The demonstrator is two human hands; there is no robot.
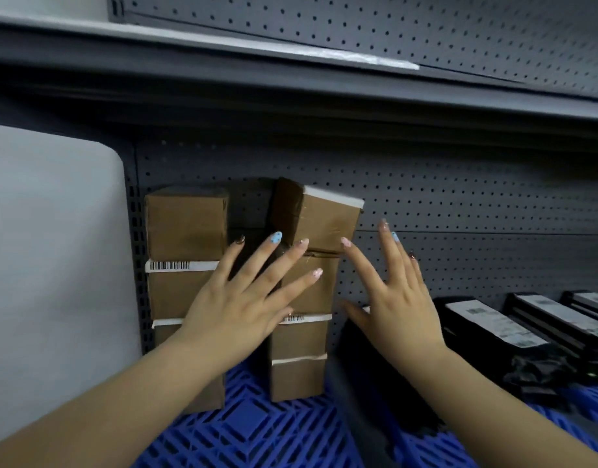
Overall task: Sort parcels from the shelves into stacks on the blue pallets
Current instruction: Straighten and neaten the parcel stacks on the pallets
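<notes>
With both hands spread wide and empty, left hand (238,305) over the right-hand stack, right hand (397,298) beside it, we should square the tilted top box (319,219) above our fingertips on the blue pallet (253,430).

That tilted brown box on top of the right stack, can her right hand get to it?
Probably yes: the right hand is open beside the tilted box, with nothing between them.
</notes>
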